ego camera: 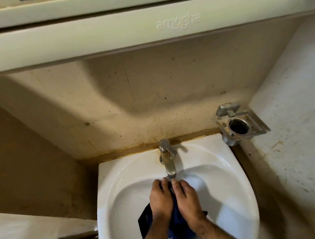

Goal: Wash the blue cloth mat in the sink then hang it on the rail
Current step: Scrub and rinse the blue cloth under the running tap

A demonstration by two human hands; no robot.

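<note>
Over one sink | two hands, left hand, right hand | fingers clamped on one blue mat | one tap

Mat under fingers: dark blue, plain. Sink white. Tap just beyond fingertips: silver w/ brownish stains. Wall beige, speckled.

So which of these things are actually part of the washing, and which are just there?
Part of the job:
blue cloth mat, held by the left hand and right hand
sink
tap above the hands

Just there:
metal holder on the wall, right of the sink
cabinet overhead
</note>
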